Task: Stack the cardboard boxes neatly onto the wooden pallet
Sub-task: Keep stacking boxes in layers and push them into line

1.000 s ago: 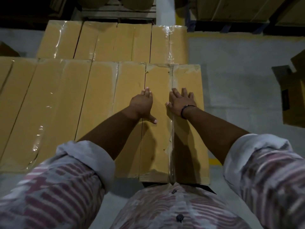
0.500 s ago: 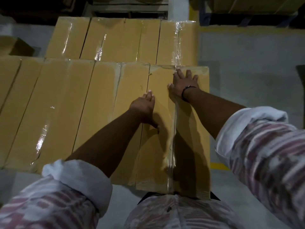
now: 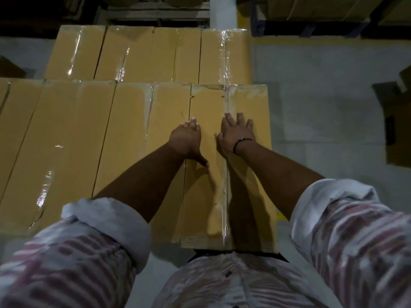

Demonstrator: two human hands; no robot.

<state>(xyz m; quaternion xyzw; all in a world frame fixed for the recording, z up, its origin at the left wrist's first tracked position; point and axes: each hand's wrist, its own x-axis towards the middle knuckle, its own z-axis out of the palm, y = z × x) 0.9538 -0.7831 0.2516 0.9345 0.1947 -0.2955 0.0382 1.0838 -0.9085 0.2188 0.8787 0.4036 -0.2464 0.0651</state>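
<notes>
1. The fingers (image 3: 239,120) of the right hand (image 3: 233,135) are straight and slightly fanned apart. They lie flat on the lid of the cardboard box (image 3: 251,103) and grip nothing.
2. The fingers (image 3: 192,125) of the left hand (image 3: 185,140) are straight and close together, also flat. They rest at the left edge of the same box, on the joint with the neighbouring box (image 3: 131,141). The thumb sticks out sideways, back towards the person.
3. The two hands lie side by side and apart, about halfway along the lid.
4. This box is the right-hand end of the near row. Its left side is tight against the neighbouring box, its far end meets the farther row, and its near end is at the person's waist.
5. A strip of clear tape (image 3: 225,207) runs lengthwise down the middle of the lid, wrinkled near the person. The right palm lies over it.
6. The pallet under the stack cannot be seen.
7. The farther row of boxes (image 3: 144,54) is also taped and packed side by side.
8. A dark band (image 3: 241,142) circles the right wrist.
9. Both rolled-up sleeves (image 3: 106,221) of the striped shirt leave the forearms bare.
10. Grey floor (image 3: 322,96) lies to the right of the stack, with an open carton (image 3: 398,121) standing on it well apart.
</notes>
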